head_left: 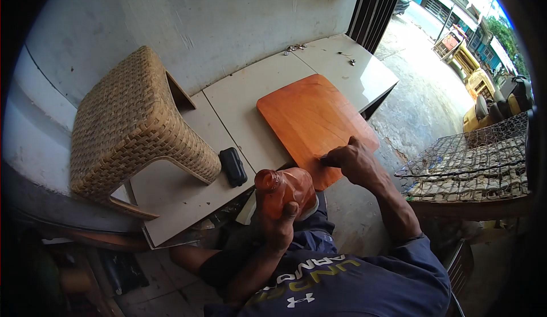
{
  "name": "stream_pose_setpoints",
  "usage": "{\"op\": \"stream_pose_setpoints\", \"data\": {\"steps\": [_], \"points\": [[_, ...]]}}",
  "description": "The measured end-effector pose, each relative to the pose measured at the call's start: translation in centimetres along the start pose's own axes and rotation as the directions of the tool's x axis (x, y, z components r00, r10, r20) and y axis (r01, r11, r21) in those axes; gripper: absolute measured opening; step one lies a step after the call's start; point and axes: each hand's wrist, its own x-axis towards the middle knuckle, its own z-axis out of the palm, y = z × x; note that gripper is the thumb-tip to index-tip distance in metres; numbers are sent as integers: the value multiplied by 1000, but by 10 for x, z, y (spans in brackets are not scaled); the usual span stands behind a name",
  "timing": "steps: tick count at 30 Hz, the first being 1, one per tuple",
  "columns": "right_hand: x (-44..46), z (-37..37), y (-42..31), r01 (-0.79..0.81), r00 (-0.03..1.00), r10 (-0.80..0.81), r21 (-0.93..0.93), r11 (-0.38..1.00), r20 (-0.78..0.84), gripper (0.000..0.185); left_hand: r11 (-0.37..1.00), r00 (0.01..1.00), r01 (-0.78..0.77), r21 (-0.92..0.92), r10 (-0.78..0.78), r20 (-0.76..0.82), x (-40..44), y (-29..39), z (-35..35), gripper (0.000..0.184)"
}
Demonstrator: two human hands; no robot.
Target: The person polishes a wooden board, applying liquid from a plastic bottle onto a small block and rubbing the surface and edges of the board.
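Head view: orange board with rounded corners

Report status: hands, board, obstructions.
Left hand: grip around reddish bottle. Right hand: at near end of orange board, grip contents unclear. Black case, woven stool: left of board.

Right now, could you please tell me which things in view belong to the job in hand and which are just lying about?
Apparently in use:
orange rounded-corner board, under the right hand
reddish plastic bottle, in the left hand

Seemingly just lying about:
tan woven stool
small black oblong case
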Motion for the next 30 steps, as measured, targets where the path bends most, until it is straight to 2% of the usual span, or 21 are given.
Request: {"op": "stream_pose_setpoints", "data": {"steps": [2, 4, 6, 7, 9, 11, 13, 15, 16, 19, 21, 22, 24, 25, 27, 29, 30], "points": [[14, -11, 4, 23, 999, -24, 51, 998, 25, 35, 999, 1000, -7, 37, 6, 31, 4, 4, -5, 80], [55, -4, -3, 25, 989, -26, -5, 1000, -144, 35, 997, 999, -10, 75, 5, 54, 1, 12, -7, 83], [104, 21, 6, 123, 953, -111, 24, 992, -280, 34, 993, 992, 33, 115, -47, 121, -3, 22, -6, 81], [124, 28, 8, 134, 949, -122, 22, 991, -289, 34, 993, 992, 18, 118, -33, 122, -5, 22, -6, 81], [154, 40, 9, 171, 958, -181, -65, 983, -224, 34, 988, 987, 17, 155, -42, 156, -16, 19, -7, 74], [163, 52, 17, 214, 950, -218, -45, 976, -222, 33, 986, 987, 2, 166, -29, 160, -24, 14, 0, 69], [156, 52, 21, 241, 947, -241, -28, 970, -215, 33, 995, 979, 91, 29, -95, 181, -28, 9, 11, 67], [132, 52, 27, 213, 962, -222, -67, 975, -159, 34, 993, 976, 114, -17, -109, 191, -30, 3, 19, 66], [112, 48, 23, 206, 965, -214, -68, 976, -154, 34, 992, 973, 128, 19, -130, 189, -32, -2, 21, 67], [46, 24, 8, 254, 951, -247, 13, 967, -186, 34, 990, 962, 136, 30, -139, 234, -28, -4, 26, 68], [13, 11, 8, 201, 978, -200, -3, 980, -49, 38, 991, 953, 133, 13, -131, 272, -26, -4, 27, 69], [4, 2, 14, 197, 979, -197, -4, 980, -51, 38, 993, 957, 113, 22, -114, 265, -24, -5, 27, 69], [-8, -12, 23, 213, 973, -210, -21, 977, 90, 33, 996, 959, 89, 31, -94, 266, -20, -7, 27, 69], [-4, -20, 23, 207, 975, -205, -22, 978, 84, 33, 997, 964, 70, 30, -76, 253, -19, -7, 27, 69], [22, -45, 32, -50, 982, 56, 38, 998, -179, 29, 998, 967, 57, 28, -62, 248, -19, -5, 26, 69], [50, -53, 81, -170, 899, 194, 95, 981, -392, 25, 996, 962, 68, 61, -82, 260, -21, 4, 22, 72], [59, -51, 114, -315, 838, 358, 170, 934, -412, 25, 995, 961, 69, 74, -86, 264, -22, 7, 18, 72]]}}
